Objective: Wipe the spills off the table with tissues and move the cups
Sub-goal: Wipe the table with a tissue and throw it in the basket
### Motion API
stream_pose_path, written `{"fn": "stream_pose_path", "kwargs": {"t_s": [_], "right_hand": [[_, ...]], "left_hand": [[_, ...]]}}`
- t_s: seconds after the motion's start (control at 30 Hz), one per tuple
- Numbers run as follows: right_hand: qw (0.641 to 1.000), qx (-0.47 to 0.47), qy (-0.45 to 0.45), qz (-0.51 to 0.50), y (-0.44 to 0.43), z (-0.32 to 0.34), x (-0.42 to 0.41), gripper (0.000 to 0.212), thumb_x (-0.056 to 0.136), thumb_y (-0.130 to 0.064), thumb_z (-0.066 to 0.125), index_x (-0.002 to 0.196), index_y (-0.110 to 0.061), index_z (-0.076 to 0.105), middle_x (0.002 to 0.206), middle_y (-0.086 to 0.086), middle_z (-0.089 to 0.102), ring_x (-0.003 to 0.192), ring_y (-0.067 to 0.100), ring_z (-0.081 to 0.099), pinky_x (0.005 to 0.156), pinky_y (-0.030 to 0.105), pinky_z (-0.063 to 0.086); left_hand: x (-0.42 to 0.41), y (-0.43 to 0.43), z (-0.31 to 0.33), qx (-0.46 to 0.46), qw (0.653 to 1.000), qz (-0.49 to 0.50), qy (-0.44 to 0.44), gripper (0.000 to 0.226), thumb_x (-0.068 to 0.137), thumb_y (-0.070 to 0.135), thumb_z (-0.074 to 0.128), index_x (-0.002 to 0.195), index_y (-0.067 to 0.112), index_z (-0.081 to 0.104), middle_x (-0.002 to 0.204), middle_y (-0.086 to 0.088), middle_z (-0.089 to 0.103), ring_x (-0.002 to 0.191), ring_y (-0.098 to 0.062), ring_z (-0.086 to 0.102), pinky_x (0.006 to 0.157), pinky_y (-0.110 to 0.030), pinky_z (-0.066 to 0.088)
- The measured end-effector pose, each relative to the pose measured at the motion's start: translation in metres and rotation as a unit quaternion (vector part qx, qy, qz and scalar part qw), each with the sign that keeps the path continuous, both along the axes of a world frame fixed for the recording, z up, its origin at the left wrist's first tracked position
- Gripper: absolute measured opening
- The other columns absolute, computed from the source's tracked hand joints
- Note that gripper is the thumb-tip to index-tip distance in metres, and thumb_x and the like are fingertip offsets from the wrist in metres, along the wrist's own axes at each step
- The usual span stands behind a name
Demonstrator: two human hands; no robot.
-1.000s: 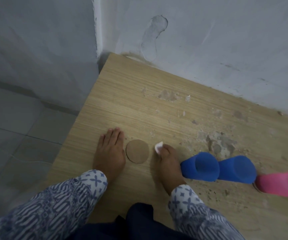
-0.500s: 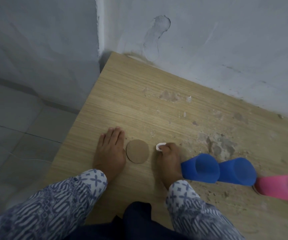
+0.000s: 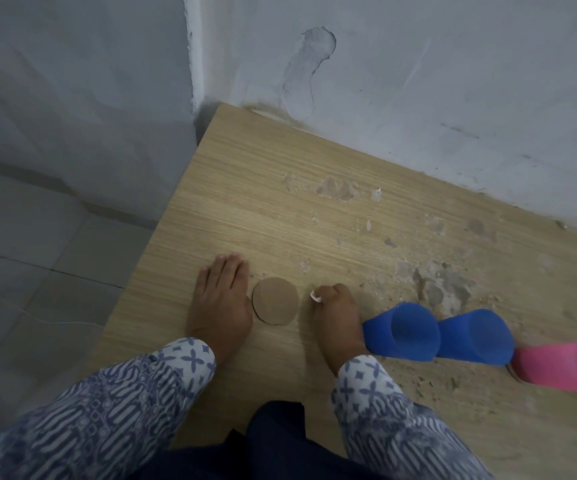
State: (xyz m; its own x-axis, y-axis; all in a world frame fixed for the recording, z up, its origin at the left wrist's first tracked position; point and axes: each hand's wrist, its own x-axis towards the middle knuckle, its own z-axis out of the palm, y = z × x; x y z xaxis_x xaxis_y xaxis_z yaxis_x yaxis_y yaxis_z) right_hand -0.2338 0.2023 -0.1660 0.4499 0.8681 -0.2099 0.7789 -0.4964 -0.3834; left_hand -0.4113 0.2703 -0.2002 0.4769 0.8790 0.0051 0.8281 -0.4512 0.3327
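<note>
Three cups [image 3: 401, 329]: a row on the table [image 3: 280, 202], at the right.
Right hand [image 3: 335, 313]: nearer them, curled round tissue [image 3: 315, 296].
Left hand [image 3: 219, 306]: flat, holding nothing.
Spill [image 3: 443, 289]: beyond the cups.

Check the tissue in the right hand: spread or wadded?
Wadded. Only a small white bit of the tissue shows, pinched in the curled fingers of the right hand on the table.

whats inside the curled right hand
A small white bit of tissue pokes out of the right hand. The rest of it is covered by the curled hand, as is the table beneath, so any spill there cannot be seen.
</note>
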Motion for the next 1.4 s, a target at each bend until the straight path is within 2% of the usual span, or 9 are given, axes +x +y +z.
{"fn": "stream_pose_path", "kwargs": {"t_s": [0.17, 0.4, 0.5, 0.6, 0.77, 0.87, 1.03, 1.2, 1.4], "right_hand": [[0.999, 0.005, 0.029, 0.036, -0.034, 0.0, -0.014, 0.016, 0.091, -0.01, 0.047, 0.095, -0.016, 0.061, 0.1, -0.004, 0.048, 0.094, 0.016, 0.052, 0.075, 0.023, 0.036], [0.999, 0.015, 0.018, -0.034, -0.006, 0.001, 0.001, 0.02, 0.089, -0.003, 0.047, 0.1, -0.008, 0.064, 0.105, 0.01, 0.055, 0.087, 0.024, 0.055, 0.069, 0.025, 0.037], [1.0, 0.008, -0.016, 0.002, 0.001, 0.001, 0.0, 0.02, 0.088, -0.002, 0.045, 0.095, -0.01, 0.062, 0.095, 0.005, 0.053, 0.082, 0.023, 0.053, 0.065, 0.026, 0.036], [0.998, -0.014, -0.007, 0.053, -0.015, 0.0, -0.01, 0.018, 0.088, -0.004, 0.046, 0.096, -0.008, 0.062, 0.098, 0.006, 0.052, 0.089, 0.024, 0.052, 0.073, 0.029, 0.04], [1.0, -0.019, 0.016, 0.011, -0.018, 0.004, -0.004, 0.02, 0.092, -0.007, 0.046, 0.101, -0.009, 0.063, 0.1, 0.005, 0.051, 0.083, 0.019, 0.051, 0.068, 0.019, 0.031], [1.0, 0.0, -0.002, 0.002, -0.002, 0.001, 0.002, 0.023, 0.088, 0.0, 0.045, 0.096, -0.008, 0.064, 0.099, 0.009, 0.054, 0.081, 0.023, 0.052, 0.067, 0.024, 0.033], [0.996, -0.004, 0.002, 0.085, -0.008, -0.001, -0.006, 0.019, 0.092, -0.009, 0.046, 0.101, -0.008, 0.063, 0.098, 0.007, 0.053, 0.092, 0.023, 0.05, 0.075, 0.025, 0.037], [0.999, 0.023, 0.008, -0.024, -0.003, 0.004, 0.005, 0.024, 0.09, -0.002, 0.045, 0.103, -0.005, 0.065, 0.107, 0.013, 0.055, 0.09, 0.03, 0.055, 0.079, 0.031, 0.045], [0.998, 0.021, 0.005, 0.064, -0.01, 0.0, -0.009, 0.015, 0.085, 0.002, 0.054, 0.094, 0.0, 0.066, 0.099, 0.019, 0.06, 0.093, 0.034, 0.057, 0.082, 0.03, 0.041]], "left_hand": [[0.001, 0.0, 0.001, 0.003, 1.0, 0.001, -0.007, 0.053, 0.082, 0.02, 0.035, 0.128, 0.002, 0.054, 0.136, -0.016, 0.052, 0.13, -0.036, 0.045, 0.106, -0.053, 0.033], [0.0, 0.0, 0.001, 0.012, 1.0, 0.001, -0.005, 0.051, 0.083, 0.018, 0.038, 0.129, 0.003, 0.054, 0.136, -0.016, 0.052, 0.13, -0.036, 0.045, 0.106, -0.052, 0.033], [0.0, -0.001, 0.0, 0.012, 1.0, 0.002, -0.005, 0.05, 0.083, 0.017, 0.039, 0.129, 0.003, 0.054, 0.137, -0.016, 0.052, 0.13, -0.036, 0.044, 0.106, -0.052, 0.033], [0.0, 0.0, 0.0, 0.01, 1.0, 0.002, -0.004, 0.051, 0.083, 0.018, 0.039, 0.129, 0.003, 0.054, 0.137, -0.016, 0.051, 0.131, -0.036, 0.044, 0.106, -0.053, 0.035], [0.0, 0.0, 0.0, 0.007, 1.0, -0.001, -0.004, 0.051, 0.082, 0.017, 0.039, 0.128, 0.002, 0.054, 0.136, -0.017, 0.052, 0.129, -0.037, 0.045, 0.105, -0.053, 0.035], [0.0, 0.0, 0.0, 0.007, 1.0, 0.0, -0.007, 0.051, 0.083, 0.017, 0.039, 0.129, 0.002, 0.054, 0.137, -0.017, 0.052, 0.13, -0.036, 0.044, 0.106, -0.054, 0.035], [0.0, 0.0, 0.0, 0.002, 1.0, 0.001, -0.006, 0.052, 0.084, 0.019, 0.037, 0.13, 0.003, 0.052, 0.138, -0.017, 0.05, 0.131, -0.036, 0.043, 0.106, -0.054, 0.035], [0.001, 0.0, 0.0, 0.005, 1.0, 0.003, -0.006, 0.051, 0.084, 0.019, 0.036, 0.128, 0.002, 0.055, 0.136, -0.017, 0.053, 0.13, -0.037, 0.045, 0.105, -0.053, 0.035], [0.001, 0.0, 0.001, 0.006, 1.0, 0.001, -0.005, 0.051, 0.084, 0.019, 0.034, 0.128, 0.003, 0.055, 0.135, -0.016, 0.053, 0.129, -0.036, 0.045, 0.105, -0.051, 0.034]]}}
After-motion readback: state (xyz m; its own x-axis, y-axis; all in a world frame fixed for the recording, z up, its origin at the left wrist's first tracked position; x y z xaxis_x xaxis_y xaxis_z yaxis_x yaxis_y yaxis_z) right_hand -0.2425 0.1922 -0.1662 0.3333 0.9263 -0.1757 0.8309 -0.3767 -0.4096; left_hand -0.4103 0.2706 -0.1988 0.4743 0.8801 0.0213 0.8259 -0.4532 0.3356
